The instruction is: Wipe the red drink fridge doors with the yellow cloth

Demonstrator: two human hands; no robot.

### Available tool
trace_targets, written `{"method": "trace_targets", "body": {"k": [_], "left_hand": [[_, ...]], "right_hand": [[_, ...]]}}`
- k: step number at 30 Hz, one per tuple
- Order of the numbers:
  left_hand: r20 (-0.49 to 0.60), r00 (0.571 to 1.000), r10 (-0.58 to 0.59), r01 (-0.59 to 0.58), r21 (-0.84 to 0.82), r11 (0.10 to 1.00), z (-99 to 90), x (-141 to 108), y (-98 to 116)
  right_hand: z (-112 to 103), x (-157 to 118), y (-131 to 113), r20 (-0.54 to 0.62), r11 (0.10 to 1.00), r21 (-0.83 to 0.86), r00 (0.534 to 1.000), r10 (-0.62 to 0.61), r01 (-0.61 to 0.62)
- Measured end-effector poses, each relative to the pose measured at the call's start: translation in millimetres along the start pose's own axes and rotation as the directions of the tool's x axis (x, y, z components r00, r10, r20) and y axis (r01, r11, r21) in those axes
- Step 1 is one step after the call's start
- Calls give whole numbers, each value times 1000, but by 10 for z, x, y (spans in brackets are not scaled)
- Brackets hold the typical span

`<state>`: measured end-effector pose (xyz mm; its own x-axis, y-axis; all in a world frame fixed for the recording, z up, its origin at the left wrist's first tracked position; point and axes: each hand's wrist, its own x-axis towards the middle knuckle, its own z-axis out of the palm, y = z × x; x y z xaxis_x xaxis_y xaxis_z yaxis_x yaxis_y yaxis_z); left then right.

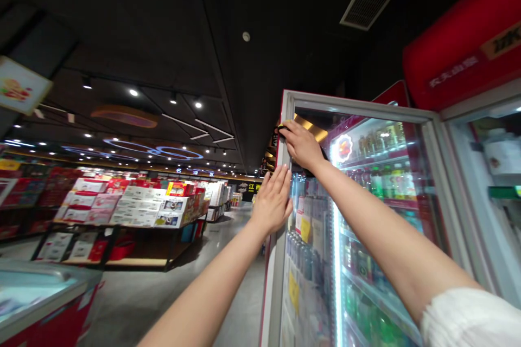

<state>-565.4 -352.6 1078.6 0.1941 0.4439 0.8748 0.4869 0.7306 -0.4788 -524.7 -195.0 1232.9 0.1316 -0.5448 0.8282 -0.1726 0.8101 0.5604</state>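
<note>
The glass door (286, 260) of a drinks fridge stands swung open in front of me, with a pale metal frame. My left hand (272, 201) lies against the door's outer upright edge, fingers stretched out and close together, holding nothing. Higher up, near the top corner, my right hand (302, 143) bends its fingers over the same frame. A small dark thing (281, 128) shows at its fingertips; what it is I cannot make out. Through the glass, several shelves of bottles (378, 181) are visible, partly covered by my right forearm.
On the right is another fridge with a red header (459, 49). A chest freezer (49, 287) is at lower left. Beyond it, a display table (134, 263) carries stacked boxes (138, 206). Grey floor (228, 260) runs along an aisle between the display and the door.
</note>
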Motion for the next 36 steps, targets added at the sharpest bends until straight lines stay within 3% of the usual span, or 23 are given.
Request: {"method": "trace_targets", "body": {"k": [4,6,10,13,15,17,21,23,25,27,30,32,36], "left_hand": [[-10,1000,9,-9,19,1000,25,13,-9],[-18,1000,8,-8,26,1000,46,-13,-7],[-50,999,12,-10,35,999,82,-44,-24],[-85,996,19,-15,45,999,82,-52,-33],[-106,994,1,5,64,998,65,-63,-33],[-126,992,-32,43,85,995,42,-79,-31],[-157,984,-84,97,76,992,25,-102,-24],[-166,981,-103,114,57,992,36,-95,-13],[-166,980,-106,114,41,993,46,-72,7],[-152,985,-87,92,31,995,47,-32,31],[-117,992,-39,43,30,999,43,42,65],[-106,994,-21,24,33,999,52,80,86],[-125,991,-41,44,24,999,89,96,134]], "right_hand": [[12,-452,-163,26,996,26,996,-89,88],[-6,-540,-189,76,991,22,988,-131,130],[-71,-183,-91,137,997,-62,990,-33,42],[-115,172,-47,120,991,-117,989,82,-68],[-124,225,-85,103,990,-116,991,88,-76],[-119,80,-167,97,996,-89,995,33,-25],[-116,-547,-371,168,988,-13,974,-152,156],[-133,-787,-447,221,983,-19,960,-174,182],[-159,-841,-476,264,986,-61,955,-132,153],[-196,-709,-443,270,990,-130,963,-22,59],[-268,-408,-301,199,958,-233,957,213,-165],[-307,-359,-202,137,927,-271,943,304,-259],[-286,-829,-186,11,933,-267,967,253,-241]]}}
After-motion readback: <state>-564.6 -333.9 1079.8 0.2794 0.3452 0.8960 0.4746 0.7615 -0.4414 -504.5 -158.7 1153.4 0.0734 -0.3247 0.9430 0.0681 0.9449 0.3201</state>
